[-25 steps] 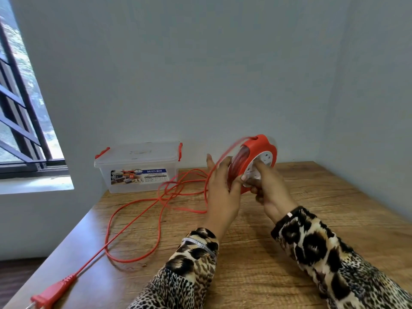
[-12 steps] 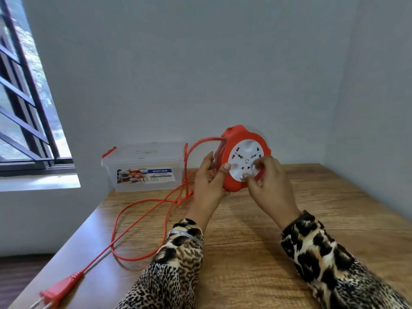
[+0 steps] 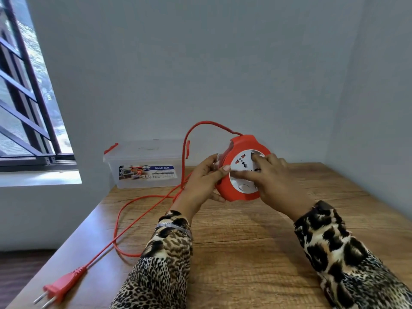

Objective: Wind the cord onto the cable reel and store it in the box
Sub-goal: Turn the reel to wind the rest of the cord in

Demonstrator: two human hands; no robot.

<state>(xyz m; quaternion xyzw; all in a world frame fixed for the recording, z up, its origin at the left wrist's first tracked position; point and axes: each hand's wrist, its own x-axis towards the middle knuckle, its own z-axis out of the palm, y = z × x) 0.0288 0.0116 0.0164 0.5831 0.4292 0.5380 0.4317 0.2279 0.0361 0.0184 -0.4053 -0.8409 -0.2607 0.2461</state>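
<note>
A red cable reel (image 3: 239, 143) with a white socket face is held upright above the wooden table (image 3: 245, 253). My left hand (image 3: 204, 177) grips its left rim. My right hand (image 3: 270, 175) presses on the white face, fingers spread over the sockets. A red cord (image 3: 142, 216) leaves the reel's top in an arch, drops behind my left hand and lies in a loop on the table. It ends in a red two-pin plug (image 3: 61, 286) near the front left corner. A clear plastic box (image 3: 146, 162) with red latches and its lid on stands by the wall.
A window with dark bars (image 3: 24, 103) and a white sill is at the left. Walls close the table at the back and right. The table's left edge runs diagonally past the plug.
The reel has turned so its white face points at me and has shifted right. The cord loop on the table has shrunk, and the cord now arches over the reel's top.
</note>
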